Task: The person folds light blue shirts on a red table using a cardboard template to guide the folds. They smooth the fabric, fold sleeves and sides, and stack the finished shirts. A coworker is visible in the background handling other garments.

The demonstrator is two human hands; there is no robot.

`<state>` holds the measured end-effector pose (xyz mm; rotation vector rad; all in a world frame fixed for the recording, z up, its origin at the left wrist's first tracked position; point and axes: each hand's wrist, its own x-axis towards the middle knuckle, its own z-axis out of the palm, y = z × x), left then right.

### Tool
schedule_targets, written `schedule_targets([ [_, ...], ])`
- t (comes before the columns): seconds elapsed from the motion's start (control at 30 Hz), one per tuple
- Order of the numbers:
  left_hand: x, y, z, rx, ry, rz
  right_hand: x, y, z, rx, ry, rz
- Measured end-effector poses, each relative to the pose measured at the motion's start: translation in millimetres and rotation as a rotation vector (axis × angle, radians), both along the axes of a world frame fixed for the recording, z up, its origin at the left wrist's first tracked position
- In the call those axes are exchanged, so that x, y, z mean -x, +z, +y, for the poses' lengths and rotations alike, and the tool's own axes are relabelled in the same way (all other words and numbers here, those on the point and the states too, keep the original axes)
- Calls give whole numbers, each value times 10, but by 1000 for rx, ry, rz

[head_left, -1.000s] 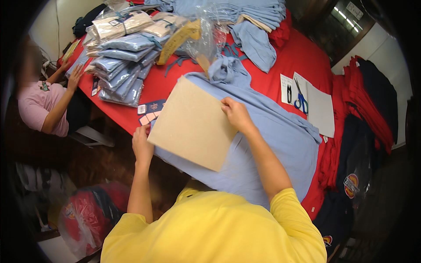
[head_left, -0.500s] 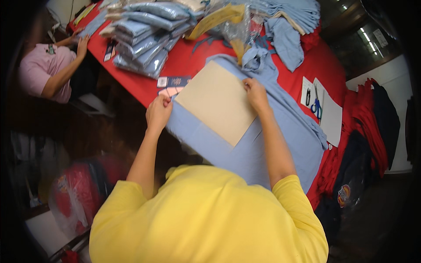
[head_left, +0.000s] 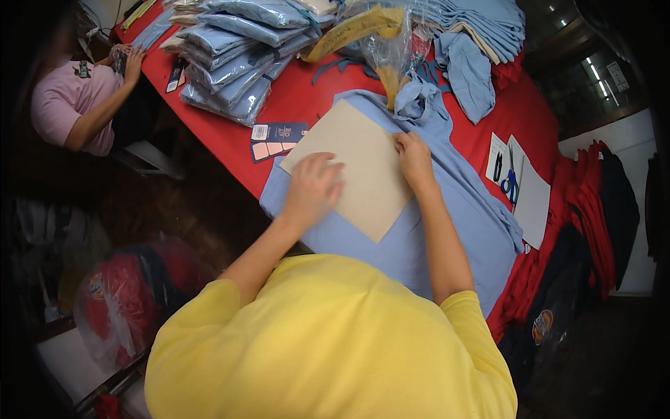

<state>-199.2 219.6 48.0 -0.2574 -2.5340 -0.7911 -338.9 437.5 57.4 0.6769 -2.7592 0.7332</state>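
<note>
Since the earlier frame my left hand [head_left: 312, 190] has slid off the garment's left edge and onto the tan rectangular cardboard sheet [head_left: 356, 167], where it now lies flat near the sheet's left corner, its grip spread apart and pressing down rather than clasping. My right hand [head_left: 414, 159] sits at the sheet's upper right edge, fingers curled down against it; whether that grip pinches the card or only presses on it I cannot tell. That cardboard lies tilted on top of the light blue cloth shirt [head_left: 447, 230], which is spread over the near part of the red-covered worktop [head_left: 293, 105]. Just left of the sheet lies a small dark blue card with pale squares [head_left: 278, 139]. Further back sits a stack of folded blue shirts in clear plastic bags [head_left: 241, 56], and near it a crumpled clear plastic bag [head_left: 391, 49]. Blue-handled scissors [head_left: 511, 183] rest on white paper sheets [head_left: 534, 206] at the right. Another person in a pink top [head_left: 73, 105] works at the far left.
</note>
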Motion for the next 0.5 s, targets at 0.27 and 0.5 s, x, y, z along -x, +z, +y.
schedule_targets([
  [0.27, 311, -132, 325, 171, 91, -121, -45, -4, -7, 68, 25, -7],
  [0.5, 310, -177, 285, 159, 83, -151, -40, -20, -4, 41, -32, -19],
])
